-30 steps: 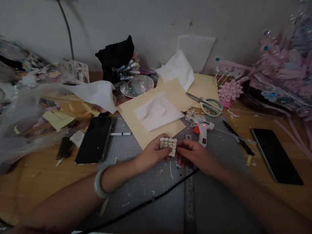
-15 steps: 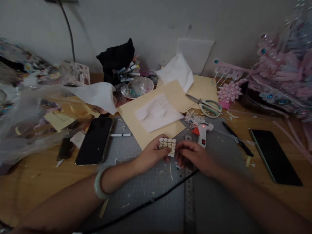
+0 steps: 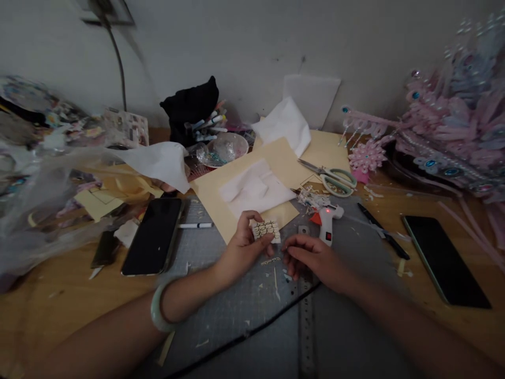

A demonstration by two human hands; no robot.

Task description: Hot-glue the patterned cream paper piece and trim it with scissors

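Your left hand (image 3: 240, 255) is clamped on the small white patterned piece (image 3: 265, 229), thumb across its front, index finger arched up behind. Piece has dark looped lines, held up over the gray cutting mat (image 3: 221, 318).

Your right hand (image 3: 311, 259) is just beside it, fingers curled in toward the thumb; hands are apart, small gap between. Can't tell if your right fingertips pinch anything, they're too dark and blurred.

Below the piece, on the mat: a thin patterned strip (image 3: 271, 260) and some pale scraps. Metal ruler (image 3: 306, 329) runs under your right hand to the bottom edge; black cable (image 3: 248, 333) slants across the mat toward that same hand.

Glue gun (image 3: 326, 225) lies beyond your right hand, red light on, next to a heap of white shreds (image 3: 313, 199). Scissors (image 3: 337, 182) behind it, blades pointing left. Black pen (image 3: 382, 231) and a dark phone (image 3: 445, 260) off to your right.

On your left: second phone (image 3: 152, 237), white marker (image 3: 196, 226) near its right edge. Ahead: cream sheet (image 3: 211, 195) with a folded white sheet (image 3: 256, 189) on top. Pale green bangle (image 3: 157, 310) on your left wrist.
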